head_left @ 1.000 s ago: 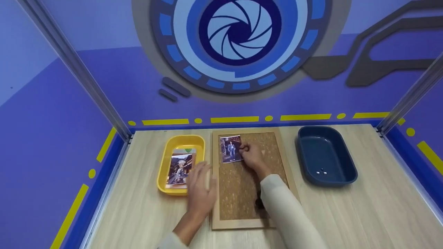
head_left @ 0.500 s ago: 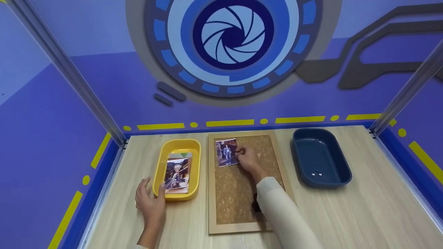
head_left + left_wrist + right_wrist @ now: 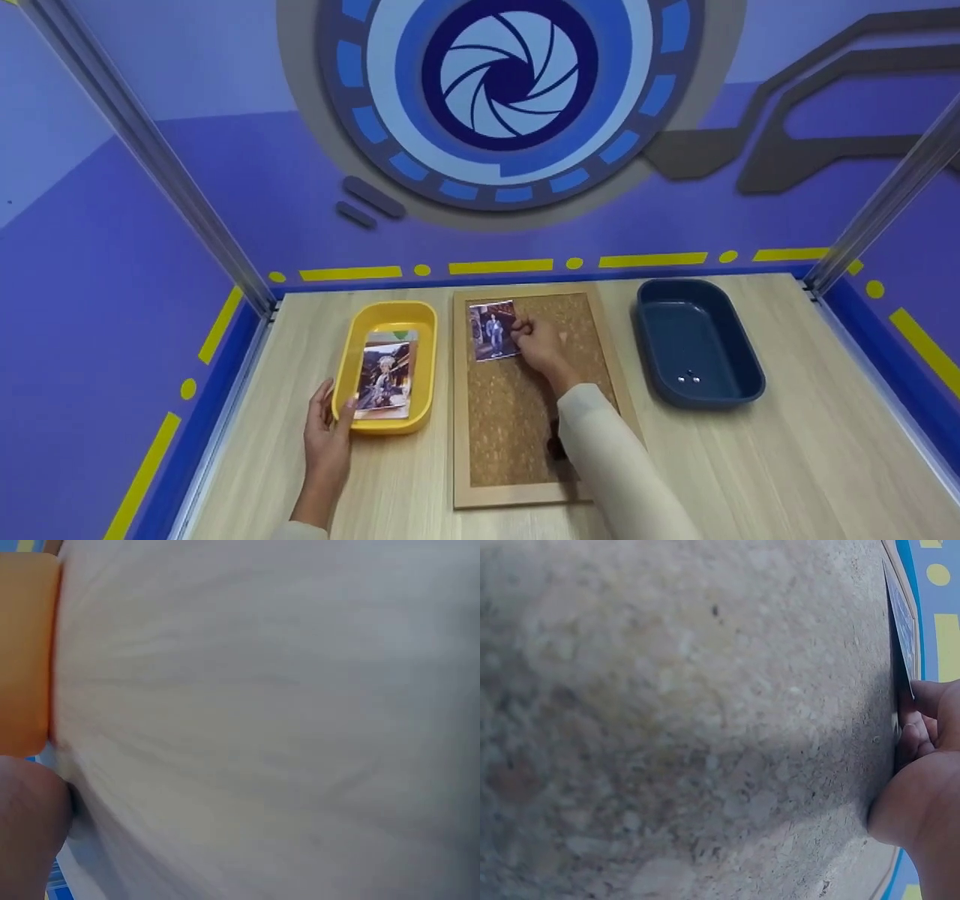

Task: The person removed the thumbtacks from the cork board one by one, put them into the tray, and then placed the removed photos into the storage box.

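Observation:
My right hand [image 3: 541, 351] pinches the right edge of a photo [image 3: 491, 331] of a standing person. This photo lies at the upper left of a wood-framed cork board [image 3: 517, 427]. In the right wrist view, the photo [image 3: 904, 634] is seen edge-on, tilted up a little from the cork, with the fingertips at its near corner. My left hand [image 3: 327, 439] grips the near left corner of a yellow tray [image 3: 430, 360], thumb at the rim and fingers along the outer side. Inside the tray lie stacked photos [image 3: 384, 379]. The left wrist view shows mostly tabletop and the tray's side [image 3: 26, 652].
A dark blue tray [image 3: 697, 330] stands right of the board, with a few small shiny pieces [image 3: 688, 379] near its front end. A dark object [image 3: 555, 442] shows beside my right sleeve over the board. Purple panels [image 3: 247, 172] enclose the table at the back and sides.
My left hand has moved left from beside the board, round to the yellow tray's near left corner, and taken hold there. The right hand stays at the photo's edge.

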{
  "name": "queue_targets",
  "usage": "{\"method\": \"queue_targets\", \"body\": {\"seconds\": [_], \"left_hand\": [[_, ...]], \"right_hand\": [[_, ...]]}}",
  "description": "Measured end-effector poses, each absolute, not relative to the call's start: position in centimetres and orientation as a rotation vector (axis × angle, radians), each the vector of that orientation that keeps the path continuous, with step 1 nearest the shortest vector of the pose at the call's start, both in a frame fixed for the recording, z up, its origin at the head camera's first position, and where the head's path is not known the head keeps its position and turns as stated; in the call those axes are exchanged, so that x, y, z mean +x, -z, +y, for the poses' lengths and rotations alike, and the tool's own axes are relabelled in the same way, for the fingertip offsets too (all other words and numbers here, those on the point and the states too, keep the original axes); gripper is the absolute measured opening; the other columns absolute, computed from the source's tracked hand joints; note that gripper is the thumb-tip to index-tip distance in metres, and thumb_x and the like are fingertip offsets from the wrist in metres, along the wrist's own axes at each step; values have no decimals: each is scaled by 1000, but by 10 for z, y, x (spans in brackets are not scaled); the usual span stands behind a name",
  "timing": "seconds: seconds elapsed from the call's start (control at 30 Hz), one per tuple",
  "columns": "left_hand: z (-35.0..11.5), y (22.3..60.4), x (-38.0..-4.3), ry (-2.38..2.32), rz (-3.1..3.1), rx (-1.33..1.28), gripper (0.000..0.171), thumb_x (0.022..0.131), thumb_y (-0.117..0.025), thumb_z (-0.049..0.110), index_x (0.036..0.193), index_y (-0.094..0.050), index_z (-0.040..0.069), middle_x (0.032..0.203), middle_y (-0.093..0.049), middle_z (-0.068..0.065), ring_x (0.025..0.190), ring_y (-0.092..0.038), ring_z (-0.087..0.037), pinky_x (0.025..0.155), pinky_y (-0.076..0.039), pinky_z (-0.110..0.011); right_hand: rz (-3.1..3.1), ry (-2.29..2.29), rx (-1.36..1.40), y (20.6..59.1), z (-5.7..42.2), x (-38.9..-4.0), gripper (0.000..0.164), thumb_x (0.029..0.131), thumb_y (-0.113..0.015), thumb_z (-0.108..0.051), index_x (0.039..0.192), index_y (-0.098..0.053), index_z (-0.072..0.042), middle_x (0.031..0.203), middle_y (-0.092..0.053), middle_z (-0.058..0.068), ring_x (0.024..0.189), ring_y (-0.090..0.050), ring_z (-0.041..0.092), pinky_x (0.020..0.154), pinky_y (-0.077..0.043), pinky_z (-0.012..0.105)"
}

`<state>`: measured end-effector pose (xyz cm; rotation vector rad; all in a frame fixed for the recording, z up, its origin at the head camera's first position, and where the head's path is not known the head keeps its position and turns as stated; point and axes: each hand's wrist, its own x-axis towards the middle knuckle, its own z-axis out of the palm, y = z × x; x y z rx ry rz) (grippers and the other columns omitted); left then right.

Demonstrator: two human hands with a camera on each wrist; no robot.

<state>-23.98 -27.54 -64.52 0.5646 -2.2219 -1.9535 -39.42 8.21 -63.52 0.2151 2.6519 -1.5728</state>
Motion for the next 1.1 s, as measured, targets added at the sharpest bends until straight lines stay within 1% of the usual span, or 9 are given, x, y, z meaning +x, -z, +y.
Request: {"method": "queue_targets", "body": {"seconds": [0.17, 0.27, 0.4, 0.47, 0.57, 0.67, 0.8, 0.93, 1.1], "left_hand": [[-276, 647, -236, 1858, -2370, 503, 64, 114, -50, 37, 171, -23, 25, 181, -18, -6, 169, -15, -31, 137, -19, -52], [-276, 648, -234, 1838, -2426, 494, 70, 110, -58, 37, 171, -23, 29, 181, -18, -6, 170, -15, -30, 138, -18, -52], [-274, 649, -232, 1797, -2481, 499, 86, 100, -75, 36, 169, -24, 32, 180, -21, -9, 168, -18, -33, 138, -17, -55], [-274, 649, -232, 1790, -2486, 487, 92, 96, -81, 36, 169, -24, 32, 180, -22, -10, 168, -19, -34, 137, -16, -56], [-273, 649, -234, 1807, -2472, 462, 96, 93, -84, 37, 168, -24, 31, 179, -23, -11, 167, -21, -34, 137, -17, -55], [-272, 648, -235, 1810, -2484, 479, 99, 92, -85, 39, 169, -22, 33, 179, -21, -10, 167, -20, -34, 137, -16, -56], [-271, 647, -235, 1814, -2499, 521, 104, 90, -87, 42, 169, -19, 35, 180, -20, -10, 168, -19, -35, 137, -15, -57], [-270, 647, -235, 1822, -2501, 534, 109, 87, -88, 43, 170, -17, 35, 180, -19, -9, 168, -18, -35, 137, -16, -57], [-270, 649, -234, 1818, -2497, 524, 110, 87, -89, 43, 170, -18, 35, 180, -20, -9, 168, -19, -35, 137, -16, -56]], "right_hand": [[2625, 1616, 208, 636, 83, -391, 8, 100, -66, -8, 106, -73, -7, 88, -66, 1, 89, -61, 19, 116, -28, 50], [2567, 1667, 216, 636, 81, -390, 9, 101, -64, -5, 107, -71, -5, 89, -64, 1, 86, -58, 16, 97, -45, 37], [2510, 1714, 201, 636, 79, -391, 11, 101, -63, -1, 109, -70, -2, 91, -62, 2, 84, -57, 14, 72, -49, 25], [2515, 1726, 194, 636, 79, -391, 11, 101, -63, 0, 109, -70, -1, 91, -62, 3, 84, -57, 14, 73, -50, 26], [2588, 1664, 200, 636, 80, -392, 10, 100, -65, -3, 107, -71, -4, 90, -64, 3, 86, -59, 15, 97, -45, 37], [2649, 1589, 206, 636, 81, -392, 10, 99, -66, -7, 106, -73, -6, 88, -67, 2, 88, -61, 18, 115, -29, 50], [2662, 1560, 201, 635, 82, -393, 11, 98, -68, -9, 107, -74, -5, 87, -67, 1, 91, -63, 21, 122, -21, 58], [2632, 1591, 217, 634, 82, -394, 10, 99, -67, -8, 107, -73, -6, 88, -65, 0, 89, -61, 19, 115, -31, 50], [2519, 1691, 240, 635, 82, -393, 11, 101, -62, -3, 109, -69, -5, 92, -61, 2, 88, -58, 16, 81, -48, 30]]}}
